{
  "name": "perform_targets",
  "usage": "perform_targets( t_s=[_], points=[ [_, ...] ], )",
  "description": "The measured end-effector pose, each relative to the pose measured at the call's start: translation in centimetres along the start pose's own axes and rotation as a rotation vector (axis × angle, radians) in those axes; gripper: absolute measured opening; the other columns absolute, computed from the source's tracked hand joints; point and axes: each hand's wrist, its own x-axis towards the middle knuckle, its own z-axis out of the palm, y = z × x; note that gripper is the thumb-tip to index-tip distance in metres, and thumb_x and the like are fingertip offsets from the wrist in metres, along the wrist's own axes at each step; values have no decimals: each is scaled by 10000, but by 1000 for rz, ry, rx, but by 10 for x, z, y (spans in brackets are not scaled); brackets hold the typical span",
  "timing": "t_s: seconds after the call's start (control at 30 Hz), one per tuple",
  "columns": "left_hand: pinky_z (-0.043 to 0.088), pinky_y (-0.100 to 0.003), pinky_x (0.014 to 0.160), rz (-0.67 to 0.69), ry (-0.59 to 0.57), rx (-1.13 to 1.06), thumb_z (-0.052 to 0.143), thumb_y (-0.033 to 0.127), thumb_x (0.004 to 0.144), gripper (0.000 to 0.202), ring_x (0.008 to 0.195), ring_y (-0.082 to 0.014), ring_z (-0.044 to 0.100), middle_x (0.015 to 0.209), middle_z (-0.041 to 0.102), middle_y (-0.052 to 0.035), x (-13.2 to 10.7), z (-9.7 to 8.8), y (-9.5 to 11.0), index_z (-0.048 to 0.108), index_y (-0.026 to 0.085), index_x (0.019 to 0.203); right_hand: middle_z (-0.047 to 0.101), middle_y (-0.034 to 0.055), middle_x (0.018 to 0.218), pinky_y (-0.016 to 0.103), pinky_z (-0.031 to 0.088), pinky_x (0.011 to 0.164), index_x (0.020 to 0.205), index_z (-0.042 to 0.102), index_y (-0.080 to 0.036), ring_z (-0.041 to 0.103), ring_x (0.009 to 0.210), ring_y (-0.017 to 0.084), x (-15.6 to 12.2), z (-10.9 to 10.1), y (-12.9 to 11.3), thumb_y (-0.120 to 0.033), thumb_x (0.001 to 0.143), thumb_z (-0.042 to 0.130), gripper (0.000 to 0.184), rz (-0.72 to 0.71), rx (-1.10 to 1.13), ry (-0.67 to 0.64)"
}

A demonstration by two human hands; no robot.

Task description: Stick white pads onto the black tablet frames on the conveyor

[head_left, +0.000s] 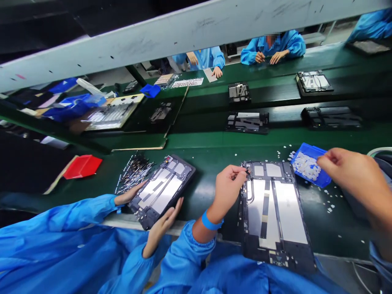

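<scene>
In front of me lies an opened tablet, its silver battery panels and dark circuit parts showing, its lower end over the table's near edge. My left hand, with a blue band at the wrist, is closed in a pinch at the tablet's upper left corner. Between its fingertips is a small dark part, too small to name. To the right, my right hand has thumb and fingers pressed together at the rim of a blue tray. Small white pieces fill the tray; whatever the right fingertips hold is hidden.
On my left a co-worker's hands hold another opened tablet. Beside it lie a heap of thin strips and a red tray. More tablets rest on the green line beyond. White scraps are scattered at right.
</scene>
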Motion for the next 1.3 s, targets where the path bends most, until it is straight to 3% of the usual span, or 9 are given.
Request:
perform_targets(
  t_s=[0.1,0.2,0.3,0.43,0.67,0.87,1.07,1.17,1.3],
  points=[
    [566,-276,732,78,-72,99,681,223,851,152,821,-175,739,956,821,-68,-5,-5,6,794,190,946,666,58,677,364,367,593,757,677,-265,554,575,225,-3,-4,-2,-361,921,561,223,-70,19,-79],
    [573,-284,766,195,-47,211,639,235,911,183,861,-181,746,977,822,-57,-4,-17,11,799,206,995,766,31,874,319,448,662,945,755,-259,659,710,206,-6,11,-49,-395,919,574,228,-260,236,-219],
    [566,-300,794,333,34,403,609,221,947,196,878,-185,741,972,815,-50,6,-33,12,790,214,1020,747,26,763,296,414,627,784,751,-238,658,686,190,3,28,-99,-395,940,549,300,-304,192,-344],
    [551,-354,927,535,-101,691,589,192,976,228,1017,-213,727,1078,801,-55,22,-44,7,781,238,1091,701,33,645,302,346,571,675,726,-225,609,599,179,19,46,-127,-412,939,567,360,-305,85,-435],
    [515,-390,911,711,-322,948,516,207,1045,321,1062,-234,695,1193,773,-75,35,-39,0,721,236,1290,685,15,615,277,330,539,600,677,-229,569,557,150,24,56,-129,-289,845,586,268,-289,45,-467],
    [472,-379,865,754,-365,1102,489,239,1071,315,1025,-235,661,1186,765,-78,39,-39,4,725,233,1281,661,19,591,292,339,555,574,663,-234,572,576,168,27,52,-137,-290,846,587,287,-257,1,-515],
    [412,-372,777,820,-412,1244,479,269,1082,336,954,-234,609,1172,739,-89,40,-41,6,689,237,1341,664,26,632,304,324,562,593,647,-236,557,599,181,29,55,-135,-301,870,586,291,-314,-45,-493],
    [402,-368,776,807,-454,1277,462,244,1077,356,955,-230,589,1178,719,-86,43,-41,12,680,255,1359,697,22,696,299,347,610,675,688,-229,595,651,181,23,57,-126,-293,920,573,277,-403,-17,-455],
    [411,-369,802,794,-528,1277,465,219,1062,359,972,-229,583,1186,707,-81,53,-43,17,701,271,1327,728,52,883,296,408,732,969,762,-205,639,822,200,6,65,-100,-235,995,515,250,-590,37,-255]
  ],
)
